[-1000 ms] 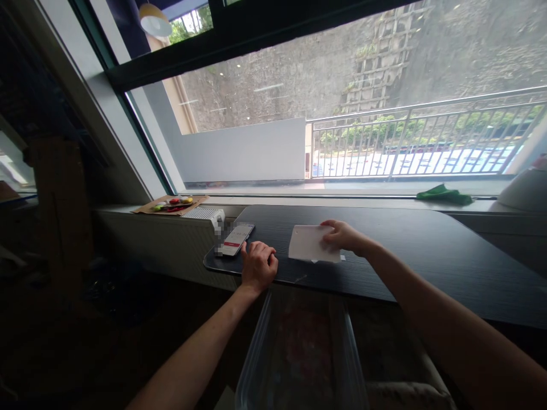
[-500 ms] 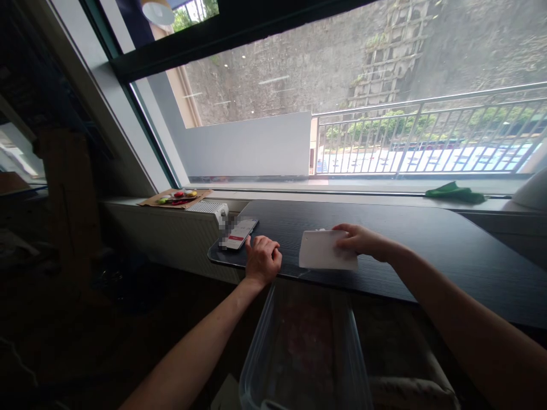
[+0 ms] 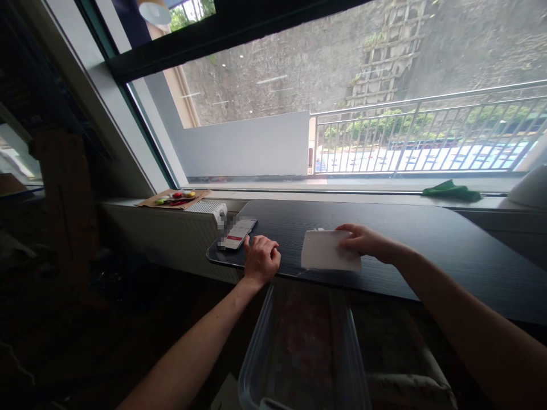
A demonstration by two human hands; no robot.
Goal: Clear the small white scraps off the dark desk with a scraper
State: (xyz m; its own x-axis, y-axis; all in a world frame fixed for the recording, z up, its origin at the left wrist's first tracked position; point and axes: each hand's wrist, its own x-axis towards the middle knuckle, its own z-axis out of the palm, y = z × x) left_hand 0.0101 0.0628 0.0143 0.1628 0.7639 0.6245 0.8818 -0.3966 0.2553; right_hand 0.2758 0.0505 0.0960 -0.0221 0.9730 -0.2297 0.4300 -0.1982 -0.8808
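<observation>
You have the white sheet on or just over the dark table, close to its near edge; contact along its underside cannot be confirmed. Your right hand is closed on its right end. Against the picture a second ago, the sheet sits further right of the phone and nearer the edge. White scraps now show past its far side; earlier, some showed at the near side. Whether they are the same pieces cannot be told. In effect, the sheet now lies close above the clear bin.

Your left hand, well apart from the right, is loosely curled just beside the phone and has hardly shifted; its palm is hidden.

Writing: no mark is legible on the sheet. The phone screen shows a red band and faint characters, unreadable, partly pixelated. No brand was found.
</observation>
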